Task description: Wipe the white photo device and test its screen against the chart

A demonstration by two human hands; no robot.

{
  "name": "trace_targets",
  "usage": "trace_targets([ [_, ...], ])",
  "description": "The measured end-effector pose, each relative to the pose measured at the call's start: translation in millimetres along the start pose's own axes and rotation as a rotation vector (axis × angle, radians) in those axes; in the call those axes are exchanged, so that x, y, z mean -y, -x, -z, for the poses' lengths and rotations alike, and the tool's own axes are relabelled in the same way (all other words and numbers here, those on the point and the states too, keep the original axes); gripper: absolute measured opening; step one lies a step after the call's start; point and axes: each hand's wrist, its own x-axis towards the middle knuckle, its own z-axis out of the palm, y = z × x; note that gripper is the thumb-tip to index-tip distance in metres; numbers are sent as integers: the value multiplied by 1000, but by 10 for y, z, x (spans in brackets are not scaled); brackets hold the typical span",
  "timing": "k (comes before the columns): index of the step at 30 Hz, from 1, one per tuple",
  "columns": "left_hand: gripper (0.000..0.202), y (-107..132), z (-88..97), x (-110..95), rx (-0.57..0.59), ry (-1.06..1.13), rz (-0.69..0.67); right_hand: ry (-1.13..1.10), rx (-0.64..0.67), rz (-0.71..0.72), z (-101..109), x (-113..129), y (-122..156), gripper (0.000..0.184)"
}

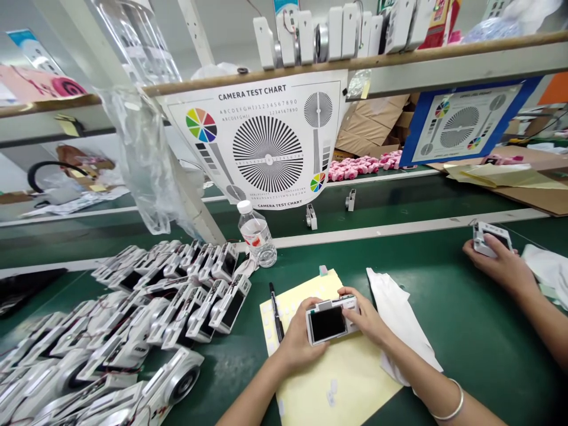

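Observation:
My left hand [300, 336] and my right hand [366, 316] both grip a white compact digital camera [331, 320] from its sides. Its black rear screen faces up toward me. The camera is held just above a pale yellow paper sheet [337, 378] with small white stickers on it. Beside my left hand lies a black pen [277, 313]. A crumpled white cloth [394, 319] lies next to my right hand. To the left, several similar unfinished white cameras [177, 302] with loose wires lie in rows.
A co-worker's hand [497, 266] at right holds another white camera [491, 239]. A plastic water bottle [257, 234] stands on the green bench mat [444, 331]. A camera test chart [261, 139] hangs from a shelf [355, 65] carrying white parts. Pink parts [364, 167] lie behind.

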Motion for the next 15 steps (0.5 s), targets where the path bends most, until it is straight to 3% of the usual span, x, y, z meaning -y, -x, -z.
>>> trace_targets([
  [6, 69, 18, -36, 45, -34, -79, -98, 53, -49, 36, -7, -71, -27, 30],
  [15, 68, -10, -8, 70, -59, -167, -163, 92, -19, 71, -11, -60, -21, 37],
])
